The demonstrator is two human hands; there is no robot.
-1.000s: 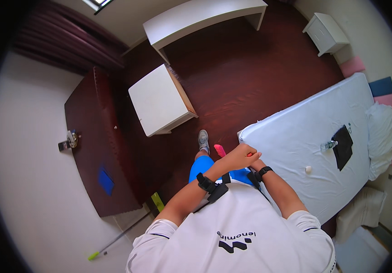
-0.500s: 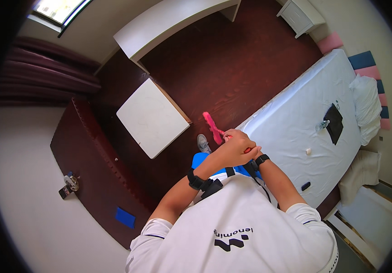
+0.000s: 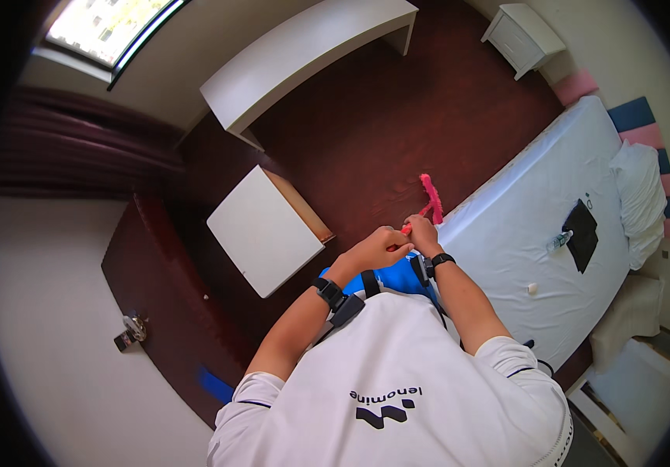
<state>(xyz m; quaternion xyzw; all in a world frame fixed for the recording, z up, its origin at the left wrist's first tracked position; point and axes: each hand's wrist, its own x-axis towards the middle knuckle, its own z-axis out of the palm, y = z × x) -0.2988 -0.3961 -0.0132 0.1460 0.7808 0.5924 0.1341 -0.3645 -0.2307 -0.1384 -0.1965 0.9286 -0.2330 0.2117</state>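
Both of my hands are wrapped round the red handle of a mop point(image 3: 434, 204) with a bright pink fuzzy head. My left hand point(image 3: 374, 251) is closed on the near end of the handle. Farther up, my right hand point(image 3: 423, 234) is closed on it too. The pink head appears over the dark red floor point(image 3: 350, 148), close to the bed's near left side. Whether it touches the floor I cannot tell.
A white box-like cabinet point(image 3: 261, 229) stands left of my hands. The bed point(image 3: 491, 257) lies to the right, bearing a bottle point(image 3: 559, 241) and a black cloth-like item point(image 3: 582, 237). A white desk point(image 3: 296, 58) and nightstand point(image 3: 523, 39) are at the back; a dark red piece of furniture point(image 3: 164, 288) is left.
The mop head has swung to the right, toward the bed. My left hand has shifted left, while my right hand has moved forward along with the handle. The view has shifted slightly.
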